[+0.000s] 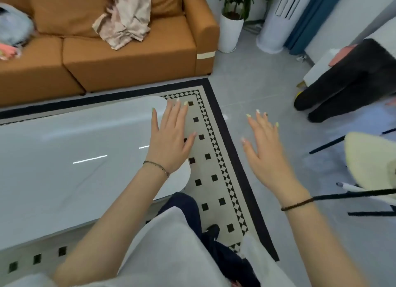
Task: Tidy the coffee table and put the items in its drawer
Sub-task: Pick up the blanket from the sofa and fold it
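Head view, nearest first: two bare forearms reach forward, one thin band on each wrist, and both hands are flat with fingers straight and spread, gripping nothing. The left hand [171,141] hovers over the rounded end of the table [64,147]; whether it touches the top I cannot tell. The right hand [265,149] hangs well apart from it, over the grey floor just beside the rug [216,158]. One table shows, white and glossy, with strip lights mirrored in it. Its top looks hard and slick, so small things on it would likely slide at a push and are best pinched from above. Its drawer is hidden from this angle, probably under the top. I would expect a stiff front, taken at its lip or handle and drawn straight out. Beyond stands one orange sofa [128,57] with one pale cloth [126,19] draped over its back, light and limp by the look, and farther right one potted plant [230,32].
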Action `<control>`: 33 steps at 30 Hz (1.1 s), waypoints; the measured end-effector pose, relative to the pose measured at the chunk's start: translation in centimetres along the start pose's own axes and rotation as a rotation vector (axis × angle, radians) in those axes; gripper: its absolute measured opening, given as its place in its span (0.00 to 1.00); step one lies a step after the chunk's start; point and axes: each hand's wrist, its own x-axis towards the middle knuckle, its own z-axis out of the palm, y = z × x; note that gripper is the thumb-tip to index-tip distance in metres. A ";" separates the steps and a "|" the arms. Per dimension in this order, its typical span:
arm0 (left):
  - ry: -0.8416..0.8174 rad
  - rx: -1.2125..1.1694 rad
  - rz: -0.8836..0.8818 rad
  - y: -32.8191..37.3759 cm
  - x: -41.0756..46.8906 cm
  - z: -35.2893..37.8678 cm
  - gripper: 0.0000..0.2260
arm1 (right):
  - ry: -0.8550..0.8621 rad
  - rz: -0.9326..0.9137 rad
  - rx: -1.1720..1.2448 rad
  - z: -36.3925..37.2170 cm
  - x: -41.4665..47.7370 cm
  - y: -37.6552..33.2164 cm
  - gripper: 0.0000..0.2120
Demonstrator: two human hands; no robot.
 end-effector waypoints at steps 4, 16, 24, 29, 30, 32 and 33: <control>0.008 -0.008 -0.072 1.6 1.4 0.4 0.29 | -0.037 -0.056 0.034 -1.1 4.2 3.0 0.28; 0.111 -0.015 -0.339 -0.3 14.2 3.6 0.28 | -0.182 -0.238 0.074 -2.2 21.7 6.6 0.25; 0.104 0.020 -0.364 -1.6 25.3 3.7 0.30 | -0.153 -0.322 0.082 -3.6 33.9 7.7 0.25; 0.099 0.046 -0.383 -2.2 31.1 4.1 0.29 | -0.181 -0.331 0.101 -4.0 41.0 8.8 0.25; 0.099 0.044 -0.396 -2.4 32.4 4.4 0.29 | -0.189 -0.340 0.105 -4.0 42.6 9.0 0.26; 0.103 0.055 -0.423 -2.9 35.2 5.0 0.29 | -0.208 -0.352 0.125 -4.1 46.5 9.5 0.26; 0.107 0.065 -0.451 -3.1 36.7 5.3 0.29 | -0.223 -0.358 0.132 -4.2 48.5 9.8 0.26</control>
